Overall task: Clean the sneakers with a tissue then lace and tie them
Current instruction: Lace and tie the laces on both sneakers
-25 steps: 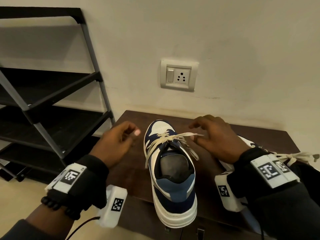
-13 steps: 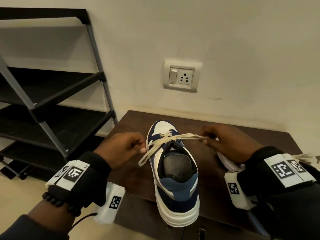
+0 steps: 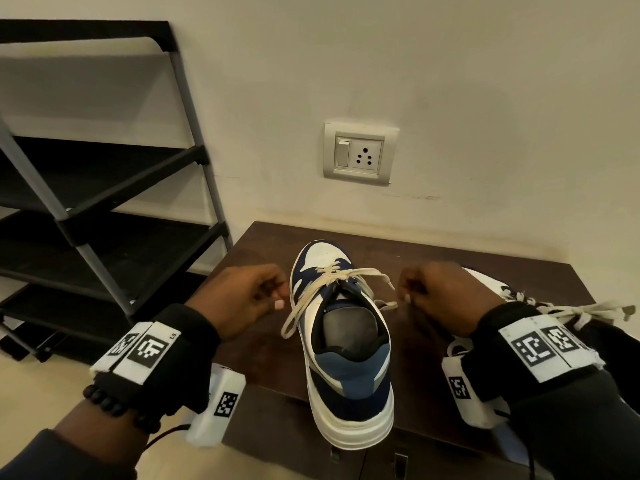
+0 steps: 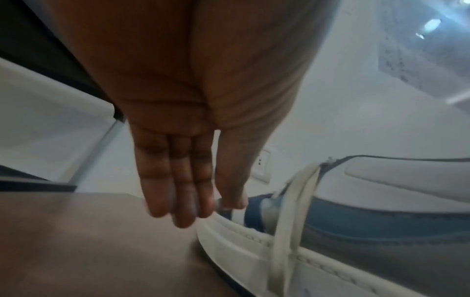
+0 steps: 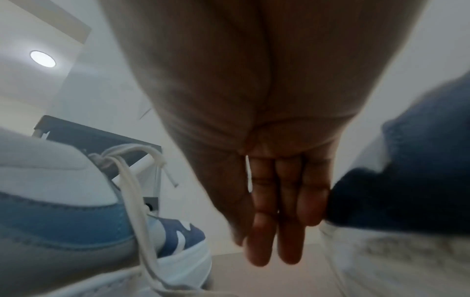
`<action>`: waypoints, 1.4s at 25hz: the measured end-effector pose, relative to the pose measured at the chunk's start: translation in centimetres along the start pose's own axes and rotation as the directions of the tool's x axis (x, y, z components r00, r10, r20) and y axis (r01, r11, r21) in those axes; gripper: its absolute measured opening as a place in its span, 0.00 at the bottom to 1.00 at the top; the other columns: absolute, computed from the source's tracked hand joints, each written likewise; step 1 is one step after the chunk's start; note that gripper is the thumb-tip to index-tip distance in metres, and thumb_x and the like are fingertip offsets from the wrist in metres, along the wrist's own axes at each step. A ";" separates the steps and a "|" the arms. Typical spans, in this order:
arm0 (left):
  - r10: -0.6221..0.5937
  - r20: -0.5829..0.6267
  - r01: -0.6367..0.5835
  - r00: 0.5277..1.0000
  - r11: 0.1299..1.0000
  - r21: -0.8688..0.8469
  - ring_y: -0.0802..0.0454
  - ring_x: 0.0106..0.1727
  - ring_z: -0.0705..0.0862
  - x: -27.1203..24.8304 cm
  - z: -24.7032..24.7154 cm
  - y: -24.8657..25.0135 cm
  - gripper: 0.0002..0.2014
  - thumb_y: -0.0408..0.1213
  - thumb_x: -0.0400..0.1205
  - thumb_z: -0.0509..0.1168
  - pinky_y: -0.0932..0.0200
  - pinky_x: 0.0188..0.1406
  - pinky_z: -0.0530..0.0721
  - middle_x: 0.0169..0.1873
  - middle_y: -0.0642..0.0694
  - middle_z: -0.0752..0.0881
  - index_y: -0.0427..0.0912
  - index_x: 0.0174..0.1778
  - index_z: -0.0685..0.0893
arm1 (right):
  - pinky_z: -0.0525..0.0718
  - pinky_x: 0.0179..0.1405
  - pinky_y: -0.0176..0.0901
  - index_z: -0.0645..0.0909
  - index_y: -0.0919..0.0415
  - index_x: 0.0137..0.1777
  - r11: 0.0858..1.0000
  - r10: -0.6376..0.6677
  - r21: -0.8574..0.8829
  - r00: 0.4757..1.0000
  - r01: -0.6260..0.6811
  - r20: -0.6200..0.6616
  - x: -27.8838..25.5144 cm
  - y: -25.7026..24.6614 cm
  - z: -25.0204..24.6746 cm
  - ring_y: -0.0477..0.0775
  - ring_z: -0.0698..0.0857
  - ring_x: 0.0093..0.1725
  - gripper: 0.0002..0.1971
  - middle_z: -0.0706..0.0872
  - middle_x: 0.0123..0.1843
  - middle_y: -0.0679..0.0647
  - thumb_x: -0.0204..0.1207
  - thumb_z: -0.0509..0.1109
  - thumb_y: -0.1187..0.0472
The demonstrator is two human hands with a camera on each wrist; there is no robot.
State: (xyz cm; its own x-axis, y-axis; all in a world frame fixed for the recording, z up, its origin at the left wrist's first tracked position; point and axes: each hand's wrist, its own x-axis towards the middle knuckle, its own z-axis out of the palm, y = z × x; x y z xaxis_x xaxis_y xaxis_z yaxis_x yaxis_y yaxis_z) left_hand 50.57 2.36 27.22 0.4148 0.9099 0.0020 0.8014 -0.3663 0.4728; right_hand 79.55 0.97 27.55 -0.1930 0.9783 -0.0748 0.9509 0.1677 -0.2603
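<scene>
A navy, blue and white sneaker (image 3: 346,341) stands on the dark brown table (image 3: 450,258), heel toward me. Its cream lace (image 3: 332,275) is crossed in a knot near the toe. The two lace ends hang slack down each side. My left hand (image 3: 273,292) hovers just left of the sneaker and holds nothing. In the left wrist view the left hand (image 4: 188,201) has straight fingers beside the sole, apart from the lace (image 4: 287,221). My right hand (image 3: 407,289) sits right of the sneaker, also empty. Its fingers (image 5: 274,231) hang straight, clear of the lace (image 5: 134,201).
A second sneaker (image 3: 485,278) with a tied lace (image 3: 588,311) lies behind my right wrist. A black shoe rack (image 3: 104,202) stands on the left against the wall. A wall socket (image 3: 358,154) sits above the table.
Both hands were pulling the lace ends taut sideways. They have let go, and the ends now hang loose beside the sneaker.
</scene>
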 end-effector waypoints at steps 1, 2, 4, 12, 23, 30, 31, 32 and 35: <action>-0.043 -0.033 0.046 0.998 0.995 0.086 0.59 0.52 0.81 -0.1 -0.2 -0.3 0.07 0.38 0.80 0.68 0.63 0.54 0.80 0.50 0.56 0.82 0.53 0.51 0.80 | 0.80 0.55 0.45 0.83 0.53 0.51 0.999 0.050 0.016 0.997 -0.050 -0.055 0.0 0.5 -0.1 0.54 0.84 0.54 0.08 0.87 0.52 0.53 0.79 0.63 0.64; -0.068 -0.058 0.073 0.996 0.994 0.083 0.60 0.53 0.81 -0.3 -0.5 -0.6 0.07 0.38 0.80 0.68 0.67 0.53 0.77 0.52 0.55 0.82 0.52 0.53 0.79 | 0.80 0.57 0.44 0.83 0.53 0.54 0.998 0.061 0.032 0.991 -0.057 -0.123 0.0 0.8 -0.5 0.53 0.84 0.55 0.11 0.86 0.54 0.52 0.79 0.63 0.65; -0.048 -0.022 0.046 0.999 0.993 -0.106 0.63 0.52 0.82 -0.6 -0.9 -0.6 0.09 0.38 0.80 0.68 0.71 0.50 0.77 0.52 0.56 0.83 0.51 0.54 0.80 | 0.78 0.53 0.35 0.84 0.54 0.57 0.992 -0.004 0.121 0.973 0.033 -0.229 -0.5 0.8 -1.3 0.49 0.84 0.53 0.11 0.87 0.53 0.49 0.79 0.65 0.65; -0.056 -0.006 0.055 0.998 0.998 -0.030 0.65 0.39 0.81 -0.4 0.9 0.6 0.06 0.36 0.80 0.69 0.75 0.38 0.76 0.40 0.55 0.84 0.52 0.45 0.79 | 0.73 0.38 0.36 0.77 0.53 0.47 0.971 -0.177 0.150 0.982 0.184 -0.061 -0.4 -1.3 1.3 0.49 0.80 0.42 0.01 0.82 0.41 0.47 0.79 0.67 0.59; -0.036 0.179 0.113 0.983 0.889 -0.444 0.47 0.35 0.88 -1.7 -1.0 4.5 0.13 0.49 0.83 0.60 0.51 0.41 0.86 0.35 0.42 0.89 0.42 0.51 0.78 | 0.79 0.42 0.29 0.83 0.42 0.54 0.882 -0.196 0.281 0.837 0.379 -0.511 -5.7 -4.5 -7.8 0.39 0.83 0.46 0.08 0.86 0.45 0.39 0.77 0.69 0.51; -0.005 0.196 0.094 0.981 0.890 -0.446 0.48 0.33 0.87 -1.9 -1.0 4.7 0.09 0.42 0.82 0.66 0.54 0.38 0.86 0.33 0.43 0.89 0.41 0.49 0.77 | 0.77 0.45 0.27 0.79 0.40 0.65 0.939 -0.339 0.030 0.939 0.341 -0.053 -5.7 -7.2 -4.8 0.37 0.79 0.51 0.16 0.80 0.54 0.36 0.76 0.69 0.47; -0.001 0.192 0.085 0.981 0.899 -0.429 0.48 0.34 0.88 -2.1 -1.1 4.6 0.09 0.43 0.83 0.65 0.53 0.41 0.87 0.34 0.43 0.89 0.41 0.49 0.78 | 0.77 0.47 0.28 0.79 0.41 0.64 0.941 -0.338 0.016 0.940 0.339 -0.041 -5.6 -7.4 -4.3 0.39 0.78 0.52 0.16 0.79 0.55 0.38 0.76 0.69 0.48; -0.001 0.198 0.085 0.980 0.905 -0.416 0.49 0.34 0.88 -2.3 -1.2 4.5 0.09 0.44 0.83 0.64 0.52 0.43 0.87 0.35 0.43 0.89 0.41 0.50 0.78 | 0.77 0.49 0.30 0.80 0.42 0.63 0.943 -0.332 0.013 0.942 0.333 -0.038 -5.4 -7.5 -3.8 0.40 0.77 0.52 0.15 0.77 0.55 0.40 0.76 0.69 0.49; -0.010 0.239 0.106 0.971 0.915 -0.390 0.49 0.36 0.88 -2.8 -0.7 4.4 0.12 0.49 0.84 0.61 0.53 0.46 0.87 0.39 0.42 0.90 0.43 0.49 0.78 | 0.75 0.46 0.31 0.82 0.44 0.50 0.949 -0.308 0.052 0.949 0.312 -0.075 -5.5 -7.9 -3.1 0.41 0.77 0.50 0.04 0.77 0.50 0.42 0.77 0.70 0.54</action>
State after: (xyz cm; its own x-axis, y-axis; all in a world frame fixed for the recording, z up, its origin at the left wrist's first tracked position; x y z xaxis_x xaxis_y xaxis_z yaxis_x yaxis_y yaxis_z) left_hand 52.63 -1.67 29.90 0.4974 0.8407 -0.2140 0.6091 -0.1629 0.7762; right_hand 73.89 -5.38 32.95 -0.4576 0.8854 0.0810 0.8294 0.4579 -0.3200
